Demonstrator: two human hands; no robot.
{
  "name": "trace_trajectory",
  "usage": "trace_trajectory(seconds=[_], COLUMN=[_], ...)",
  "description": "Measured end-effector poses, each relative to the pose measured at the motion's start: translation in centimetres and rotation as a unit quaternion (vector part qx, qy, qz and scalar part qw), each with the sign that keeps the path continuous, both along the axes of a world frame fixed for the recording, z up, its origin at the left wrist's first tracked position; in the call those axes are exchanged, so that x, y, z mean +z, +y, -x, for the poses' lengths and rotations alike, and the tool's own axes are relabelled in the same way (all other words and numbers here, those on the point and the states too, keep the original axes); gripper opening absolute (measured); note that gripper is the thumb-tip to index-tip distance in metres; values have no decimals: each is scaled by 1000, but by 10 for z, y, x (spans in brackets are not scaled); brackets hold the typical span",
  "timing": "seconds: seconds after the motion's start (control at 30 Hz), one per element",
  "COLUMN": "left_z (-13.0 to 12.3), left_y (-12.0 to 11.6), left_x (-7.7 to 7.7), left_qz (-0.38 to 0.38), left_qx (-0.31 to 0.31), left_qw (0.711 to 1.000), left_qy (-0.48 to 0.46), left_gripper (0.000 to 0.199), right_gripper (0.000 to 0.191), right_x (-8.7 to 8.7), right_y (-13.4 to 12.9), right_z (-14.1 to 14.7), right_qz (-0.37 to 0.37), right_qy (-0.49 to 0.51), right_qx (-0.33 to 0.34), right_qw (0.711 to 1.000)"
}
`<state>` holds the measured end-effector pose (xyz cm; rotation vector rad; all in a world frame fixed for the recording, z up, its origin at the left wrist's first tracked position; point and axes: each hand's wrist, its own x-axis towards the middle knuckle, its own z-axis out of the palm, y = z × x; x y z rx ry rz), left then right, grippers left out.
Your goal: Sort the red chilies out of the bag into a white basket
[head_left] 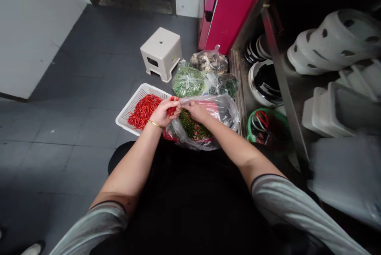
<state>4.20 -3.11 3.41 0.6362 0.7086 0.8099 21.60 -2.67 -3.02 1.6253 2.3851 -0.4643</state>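
My left hand (pixel 166 113) is closed around several red chilli peppers (pixel 172 110), between the white basket and the plastic bag. The white perforated basket (pixel 125 116) at its left holds a heap of loose red chillies (pixel 145 111). My right hand (pixel 197 111) reaches over the open clear plastic bag (pixel 230 108) with its fingers pinched together near my left hand. What lies between those fingertips is hidden. In the bag is a mass of small green stems or tops (pixel 192 126) with red specks, beside something flat and pink-red (pixel 210 107).
Ahead stand a white plastic stool (pixel 162 45) and bags of green vegetables (pixel 188 81) and mushrooms (pixel 208 61). A pink cabinet (pixel 228 13) is behind them. At right, a metal shelf holds white tubs (pixel 327 108); a green basket (pixel 253 122) contains scissors (pixel 262 119). A shoe (pixel 32 249) shows lower left.
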Motion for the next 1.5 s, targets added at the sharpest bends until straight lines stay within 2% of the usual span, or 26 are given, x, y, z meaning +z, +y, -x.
trace_trajectory(seconds=[0.1, 0.17, 0.2, 0.27, 0.33, 0.4, 0.47, 0.5, 0.53, 0.57, 0.63, 0.7, 0.73, 0.8, 0.9, 1.0, 1.07, 1.13, 1.23, 1.33, 1.4, 1.5], left_z=[6, 6, 5, 0, -9, -17, -22, -24, -24, -24, -23, -24, -24, -23, -16, -4, 2, 4, 1, -4, -7, -9], left_y=[1, 0, -1, -1, -2, -2, -3, -4, -4, -5, -7, -9, -10, -11, -8, -3, -1, -1, -3, -5, -5, -6], left_x=[2, -1, -3, -8, -14, -20, -24, -26, -27, -27, -27, -25, -24, -20, -12, -6, -4, -4, -2, 0, -1, -5], left_qz=[-16, -18, -19, -31, -67, -115, -151, -164, -173, -181, -185, -174, -165, -128, -53, -30, -37, -42, -39, -27, -16, -15], left_qx=[2, 10, 15, 25, 32, 25, 3, -13, -28, -40, -52, -55, -55, -58, -62, -58, -51, -48, -58, -68, -65, -50], left_qw=[999, 999, 1000, 998, 989, 977, 970, 967, 965, 964, 962, 964, 966, 975, 993, 998, 996, 996, 995, 994, 996, 998], left_qy=[-33, -25, -9, 52, 125, 175, 191, 193, 194, 193, 194, 195, 192, 174, 90, -21, -57, -64, -71, -76, -61, -17], left_gripper=[34, 36, 38, 37, 35, 33, 31, 30, 28, 27, 24, 22, 21, 20, 22, 26, 29, 28, 28, 36, 36, 35], right_gripper=[41, 38, 34, 25, 16, 16, 25, 28, 29, 29, 26, 25, 26, 31, 35, 43, 42, 38, 31, 34, 37, 34], right_x=[-10, -7, -3, 8, 21, 33, 44, 50, 55, 60, 68, 72, 71, 63, 41, 20, 15, 20, 36, 44, 37, 15], right_y=[8, 7, 6, 1, -4, -10, -15, -17, -20, -23, -29, -32, -32, -31, -32, -42, -50, -54, -49, -36, -27, -20], right_z=[2, -6, -12, -25, -33, -34, -30, -27, -24, -21, -18, -17, -17, -18, -18, -17, -24, -41, -69, -74, -58, -24], right_qz=[-3, -13, -15, -7, 32, 101, 166, 183, 184, 166, 80, -28, -67, -95, -37, 53, 83, 86, 91, 62, 33, 57], right_qy=[-10, 35, 75, 182, 313, 439, 521, 542, 549, 540, 473, 343, 265, 127, 18, -14, -32, -60, -118, -113, -85, -80], right_qx=[33, 41, 31, -31, -132, -217, -246, -243, -233, -221, -191, -157, -143, -126, -79, 27, 81, 101, 86, 46, 5, -59], right_qw=[999, 998, 997, 983, 940, 866, 800, 783, 782, 795, 856, 926, 951, 979, 996, 998, 993, 989, 985, 991, 996, 993])
